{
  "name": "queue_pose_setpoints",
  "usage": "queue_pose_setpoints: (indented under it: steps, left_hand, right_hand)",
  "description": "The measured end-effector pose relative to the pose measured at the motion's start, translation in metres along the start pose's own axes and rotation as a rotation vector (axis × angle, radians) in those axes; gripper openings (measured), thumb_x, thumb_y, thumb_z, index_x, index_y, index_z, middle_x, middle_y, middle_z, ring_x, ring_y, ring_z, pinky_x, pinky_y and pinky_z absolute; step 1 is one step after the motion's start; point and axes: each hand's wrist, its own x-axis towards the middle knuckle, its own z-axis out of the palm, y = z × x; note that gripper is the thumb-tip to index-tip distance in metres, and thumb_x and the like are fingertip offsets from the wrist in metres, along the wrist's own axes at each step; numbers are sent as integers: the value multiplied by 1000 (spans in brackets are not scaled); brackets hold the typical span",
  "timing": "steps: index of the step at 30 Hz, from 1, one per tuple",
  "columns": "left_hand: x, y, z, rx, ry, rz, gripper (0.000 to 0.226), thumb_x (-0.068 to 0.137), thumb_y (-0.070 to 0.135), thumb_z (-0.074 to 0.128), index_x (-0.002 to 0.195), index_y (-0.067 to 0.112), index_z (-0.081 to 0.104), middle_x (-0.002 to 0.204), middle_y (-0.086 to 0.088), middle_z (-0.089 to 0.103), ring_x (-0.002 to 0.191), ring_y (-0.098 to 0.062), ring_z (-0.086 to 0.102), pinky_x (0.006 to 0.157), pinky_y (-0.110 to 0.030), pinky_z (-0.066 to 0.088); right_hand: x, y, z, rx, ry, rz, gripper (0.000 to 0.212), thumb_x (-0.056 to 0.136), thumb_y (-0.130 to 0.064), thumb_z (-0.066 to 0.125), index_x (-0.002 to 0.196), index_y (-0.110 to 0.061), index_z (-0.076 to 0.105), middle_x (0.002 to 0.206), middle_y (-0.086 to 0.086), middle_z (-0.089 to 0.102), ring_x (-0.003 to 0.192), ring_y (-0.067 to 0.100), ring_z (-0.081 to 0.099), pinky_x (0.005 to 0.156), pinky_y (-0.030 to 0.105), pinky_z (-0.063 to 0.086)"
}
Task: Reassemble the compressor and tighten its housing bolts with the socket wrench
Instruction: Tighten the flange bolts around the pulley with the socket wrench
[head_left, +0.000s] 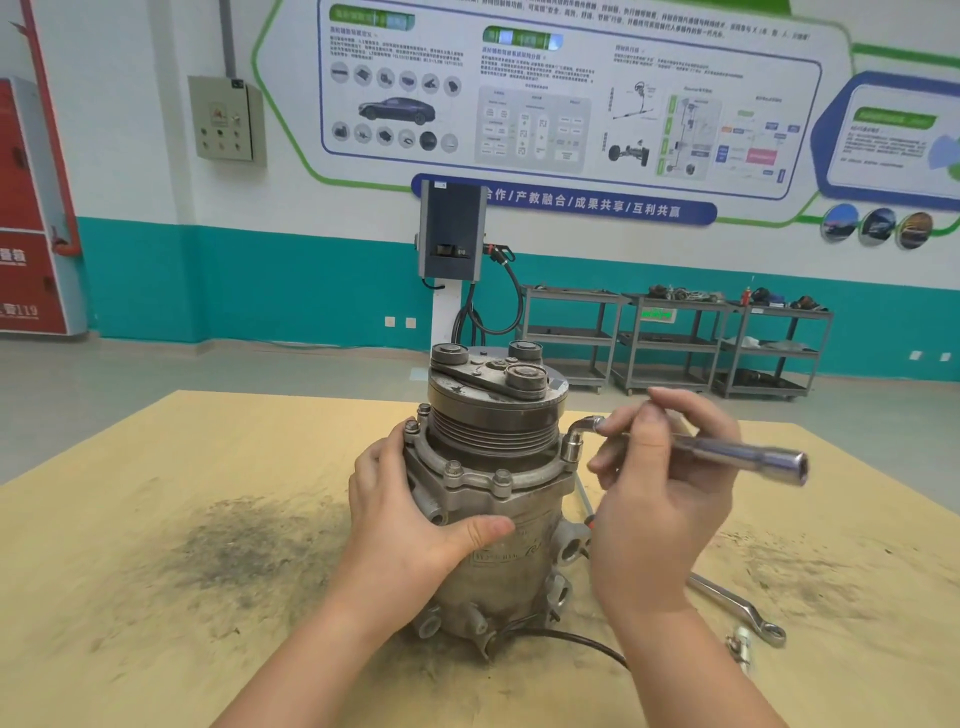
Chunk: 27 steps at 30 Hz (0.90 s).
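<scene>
Left hand (415, 525) wrapped around the compressor (493, 499), right hand (660, 493) gripping the socket wrench (717, 447) seated on a housing bolt — next, a firm tightening turn.

Left hand (415, 525): bare, no glove, no ring, nails short and plain.
Right hand (660, 499): bare too, no glove or ring to be seen.
Wrists: no watch, no band.
Forearms: uncovered right down to the picture's lower edge; no sleeve shows.
</scene>
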Motion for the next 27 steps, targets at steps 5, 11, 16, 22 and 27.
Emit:
queue_pose_setpoints:
  steps: [5, 11, 16, 22, 27]
  left_hand:
    - [-6, 6, 5, 36, 65, -15, 129, 36, 83, 66, 147, 35, 20, 126, 25, 22, 125, 6, 18, 112, -30, 23]
    - [-30, 21, 38, 249, 264, -4, 123, 55, 99, 38, 150, 25, 14, 125, 8, 20, 117, -9, 17, 105, -38, 30]
    - [-16, 13, 19, 104, 303, 57, 114, 66, 97, 15, 152, 22, 19, 116, 16, 20, 118, -3, 20, 104, -35, 25]
    - [0, 3, -9, -308, -112, 63, 80, 57, 72, 74, 126, 49, 43, 124, 37, 56, 117, 17, 50, 86, -1, 41]
    - [3, -2, -7, -385, -98, 39, 79, 56, 61, 78, 127, 49, 44, 119, 40, 56, 115, 18, 51, 84, -3, 44]
  right_hand:
    - [3, -8, 1, -74, -54, -31, 21, 100, -19, 48, 109, -36, 56, 74, -3, 66, 53, 16, 58, 53, 21, 47]
    - [31, -12, -18, 204, 95, 241, 12, 102, -12, 37, 94, -18, 44, 60, 1, 64, 37, 14, 47, 41, 19, 35]
    - [26, -2, -14, 273, 74, 459, 20, 102, -4, 34, 90, -15, 45, 56, 4, 60, 35, 14, 41, 39, 17, 31]
    - [29, -3, -17, 343, 51, 500, 19, 100, -1, 33, 88, -14, 41, 54, 6, 56, 34, 15, 38, 40, 17, 28]
    - [15, -8, -14, 219, 28, 265, 17, 97, -6, 39, 91, -21, 46, 57, 3, 59, 36, 16, 43, 42, 18, 34]
